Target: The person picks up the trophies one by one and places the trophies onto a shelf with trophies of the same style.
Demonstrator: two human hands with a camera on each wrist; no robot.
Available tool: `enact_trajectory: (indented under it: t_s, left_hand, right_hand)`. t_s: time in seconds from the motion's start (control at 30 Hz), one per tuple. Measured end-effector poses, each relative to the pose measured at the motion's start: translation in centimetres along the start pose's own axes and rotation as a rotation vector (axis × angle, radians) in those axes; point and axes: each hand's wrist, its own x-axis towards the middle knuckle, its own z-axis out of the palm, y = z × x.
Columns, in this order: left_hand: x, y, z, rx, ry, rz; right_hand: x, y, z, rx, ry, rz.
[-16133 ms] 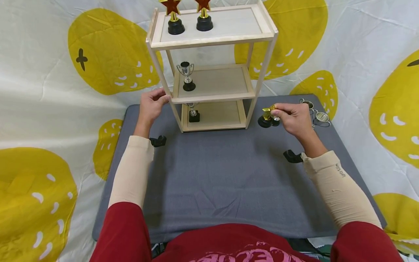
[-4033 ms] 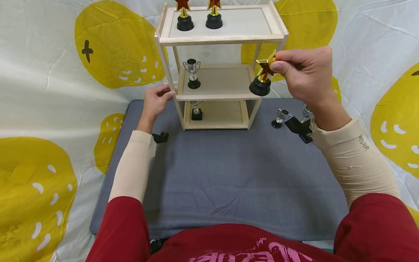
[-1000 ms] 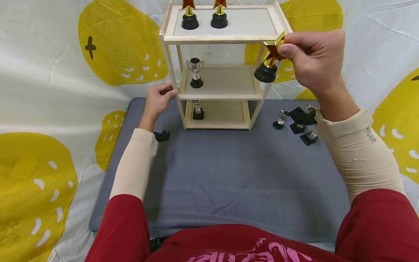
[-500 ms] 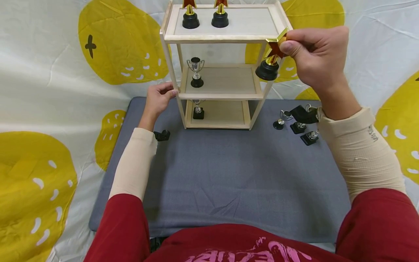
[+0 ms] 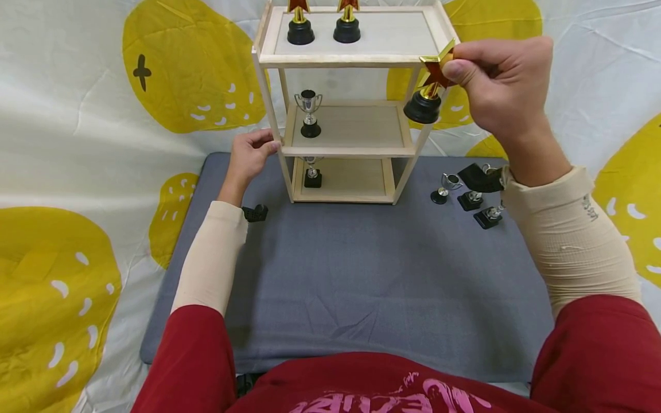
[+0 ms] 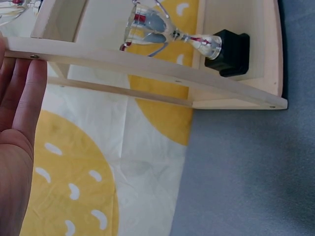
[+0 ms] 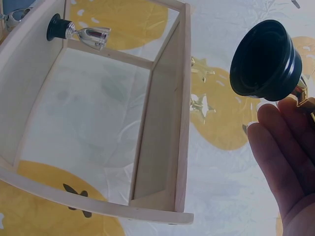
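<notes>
My right hand (image 5: pixel 508 86) pinches a star trophy (image 5: pixel 422 108) by its star, between thumb and fingers. The trophy's black round base hangs in front of the shelf's upper right post, apart from the top board as far as I can tell. In the right wrist view the base (image 7: pixel 266 61) faces the camera. My left hand (image 5: pixel 249 160) holds the left post of the three-tier wooden shelf (image 5: pixel 348 152) at middle-board height. Two star trophies (image 5: pixel 300 31) stand on the top board, their tips cut off. A silver cup (image 5: pixel 310 115) is on the middle board, another (image 5: pixel 312 176) on the bottom.
Three silver cup trophies (image 5: pixel 440 195) with black bases stand on the grey table (image 5: pixel 361 275) to the right of the shelf, partly covered by the black wrist camera (image 5: pixel 480 178). A white cloth with yellow fruit shapes (image 5: pixel 186 69) hangs behind.
My right hand has lifted the star trophy from the table's right side up to near the top board, rising slightly in the last second. The left hand stays on the post.
</notes>
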Motion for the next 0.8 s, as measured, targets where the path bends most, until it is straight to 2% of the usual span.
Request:
enact_trajectory:
  t_s: [0.5,0.8]
  left_hand:
    - [0.4,-1.0,-0.1,-0.019,0.003,-0.011]
    - [0.1,-0.3,-0.1,-0.019,-0.008,-0.011]
  right_hand:
    - [0.3,0.0,-0.1,-0.016,0.006,0.005]
    - [0.6,0.0,-0.1,-0.026,0.015,0.004]
